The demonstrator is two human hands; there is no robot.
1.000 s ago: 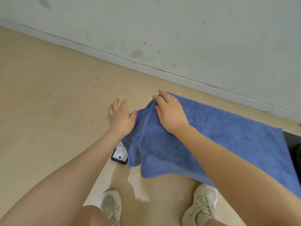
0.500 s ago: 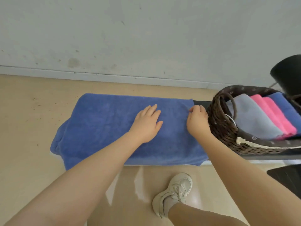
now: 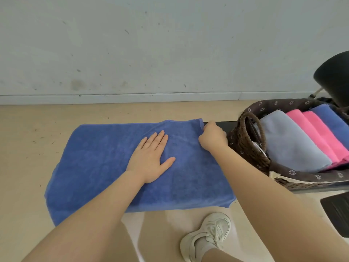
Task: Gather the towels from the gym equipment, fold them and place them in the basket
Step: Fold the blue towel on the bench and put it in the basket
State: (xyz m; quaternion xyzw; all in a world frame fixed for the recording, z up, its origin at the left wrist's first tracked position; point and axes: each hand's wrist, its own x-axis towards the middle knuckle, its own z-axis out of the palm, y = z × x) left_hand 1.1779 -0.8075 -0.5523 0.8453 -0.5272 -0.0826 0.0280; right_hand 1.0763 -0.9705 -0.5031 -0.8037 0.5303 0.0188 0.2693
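A blue towel [image 3: 98, 163] lies spread over a low bench, its left end drooping toward the floor. My left hand [image 3: 151, 157] rests flat on the towel's middle, fingers straight. My right hand [image 3: 212, 138] pinches the towel's far right corner, fingers curled. Just to the right stands a dark wicker basket [image 3: 245, 140] with a flowered liner. It holds folded towels: a light grey-blue one [image 3: 290, 142], a pink one [image 3: 321, 133] and a blue one [image 3: 334, 121].
A pale wall with a white skirting board [image 3: 132, 97] runs behind the bench. A black padded seat [image 3: 334, 76] stands at the far right. A black mat [image 3: 338, 212] lies at the lower right. My white shoe [image 3: 207, 233] is on the tan floor.
The view swung from the towel's left end to its right end. My left hand now lies flat mid-towel and my right hand has taken the far right corner beside the basket.
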